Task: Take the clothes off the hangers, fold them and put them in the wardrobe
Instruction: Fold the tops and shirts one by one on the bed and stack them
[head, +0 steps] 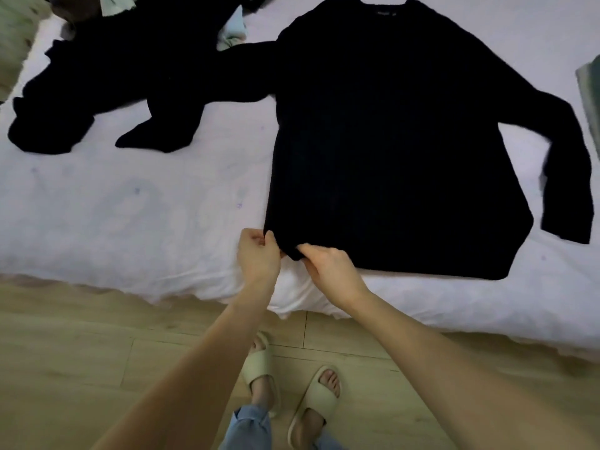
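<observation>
A black long-sleeved sweater [383, 141] lies flat on the white bed [130, 222], neck away from me, its hem near the bed's front edge. One sleeve stretches left, the other bends down at the right. My left hand [258, 256] pinches the hem's lower left corner. Right beside it, my right hand [331, 264] pinches the hem too. No hanger is visible in the sweater.
Another black garment [84, 92] lies crumpled at the bed's left. Pale clothes [233, 34] sit at the back, and a greenish item [591, 92] at the right edge. Wooden floor [81, 352] runs below the bed, with my slippered feet on it.
</observation>
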A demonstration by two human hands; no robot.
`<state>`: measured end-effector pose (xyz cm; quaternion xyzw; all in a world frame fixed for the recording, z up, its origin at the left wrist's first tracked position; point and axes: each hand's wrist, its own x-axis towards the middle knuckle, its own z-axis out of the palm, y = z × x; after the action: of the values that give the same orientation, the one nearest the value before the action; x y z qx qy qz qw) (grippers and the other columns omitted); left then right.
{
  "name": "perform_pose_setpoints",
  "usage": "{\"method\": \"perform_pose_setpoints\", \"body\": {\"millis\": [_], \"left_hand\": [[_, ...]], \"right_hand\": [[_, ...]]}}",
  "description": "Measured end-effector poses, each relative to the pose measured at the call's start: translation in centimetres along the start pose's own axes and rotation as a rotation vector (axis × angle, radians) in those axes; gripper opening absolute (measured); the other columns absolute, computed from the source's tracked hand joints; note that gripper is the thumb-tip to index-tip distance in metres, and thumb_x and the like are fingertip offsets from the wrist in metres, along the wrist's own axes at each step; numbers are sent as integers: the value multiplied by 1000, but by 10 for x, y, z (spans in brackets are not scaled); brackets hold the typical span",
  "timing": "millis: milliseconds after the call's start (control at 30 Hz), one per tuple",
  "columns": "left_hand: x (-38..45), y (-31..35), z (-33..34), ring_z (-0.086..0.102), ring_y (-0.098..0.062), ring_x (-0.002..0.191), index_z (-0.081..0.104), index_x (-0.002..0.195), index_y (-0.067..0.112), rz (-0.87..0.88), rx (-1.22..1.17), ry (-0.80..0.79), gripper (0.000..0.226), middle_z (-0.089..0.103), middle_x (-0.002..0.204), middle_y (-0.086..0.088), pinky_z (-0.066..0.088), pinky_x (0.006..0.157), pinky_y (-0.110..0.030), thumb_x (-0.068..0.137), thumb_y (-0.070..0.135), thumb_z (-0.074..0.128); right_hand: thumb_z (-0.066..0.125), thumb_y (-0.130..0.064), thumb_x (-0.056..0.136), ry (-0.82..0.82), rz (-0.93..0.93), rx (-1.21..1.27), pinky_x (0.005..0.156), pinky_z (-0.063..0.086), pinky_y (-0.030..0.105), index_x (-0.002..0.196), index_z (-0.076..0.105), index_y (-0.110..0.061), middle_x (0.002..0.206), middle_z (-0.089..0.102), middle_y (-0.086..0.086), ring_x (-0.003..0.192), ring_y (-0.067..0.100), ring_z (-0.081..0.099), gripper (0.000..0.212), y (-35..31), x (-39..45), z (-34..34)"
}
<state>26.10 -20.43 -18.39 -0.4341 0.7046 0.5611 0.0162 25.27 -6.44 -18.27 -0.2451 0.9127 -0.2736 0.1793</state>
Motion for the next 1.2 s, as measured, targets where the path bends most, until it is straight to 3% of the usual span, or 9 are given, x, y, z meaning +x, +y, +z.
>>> {"method": "perform_pose_setpoints", "body": {"millis": [100,233,333,467,567,633,767,900,1200], "left_hand": [[11,-15,-9,65,-24,85,50,92,11,27,295,-146,5,59,80,-1,47,69,-25,93,11,55],[1,-2,0,56,-11,70,35,109,17,267,281,-234,31,54,78,4,45,57,-13,92,9,60],[-4,-11,7,53,-18,87,41,108,18,403,486,-300,34,49,105,-4,41,74,-21,86,2,62],[-8,-26,13,45,-32,120,51,119,13,618,910,-250,42,31,141,-14,44,98,-39,80,5,65],[-8,-32,19,42,-33,132,63,112,15,977,1165,-282,45,44,144,-13,39,107,-46,74,35,76],[-2,-38,19,52,-29,123,68,107,17,1047,1271,-302,43,60,128,-6,43,103,-44,70,35,81],[-8,-39,21,56,-22,99,61,118,16,918,1327,-287,50,57,116,-3,48,66,-29,72,7,78],[-28,-27,31,45,-22,101,43,132,11,685,1261,-231,53,46,115,-7,44,70,-27,83,-10,52],[-50,-10,23,50,-22,103,57,109,9,539,1455,-105,25,55,106,-6,37,67,-27,89,-4,47]], "right_hand": [[44,-3,95,-270,104,-32,96,47,41,126,59,-13,136,57,5,120,25,56,37,9,-5,2],[52,-7,93,21,164,-88,97,44,30,127,58,-12,129,57,0,118,18,51,34,34,-22,-13],[59,-10,91,31,248,-190,107,35,34,132,53,-14,135,50,1,126,21,44,42,57,-39,-19],[61,-9,90,147,387,-245,100,41,35,128,52,-11,125,53,4,114,22,51,39,80,-53,-24],[65,-11,87,157,402,-383,102,40,40,119,57,-13,121,56,5,114,24,52,33,100,-58,-31],[65,1,82,144,382,-447,95,42,39,115,58,-12,116,57,6,107,25,54,36,110,-58,-34],[57,15,72,91,344,-498,78,42,32,112,54,-11,101,53,6,87,21,47,48,121,-59,-48],[52,12,78,14,291,-465,67,38,27,101,55,-10,94,49,4,84,17,42,32,133,-69,-64],[46,5,88,-147,294,-522,74,41,27,114,56,-8,107,52,6,102,21,46,31,146,-105,-84]]}}
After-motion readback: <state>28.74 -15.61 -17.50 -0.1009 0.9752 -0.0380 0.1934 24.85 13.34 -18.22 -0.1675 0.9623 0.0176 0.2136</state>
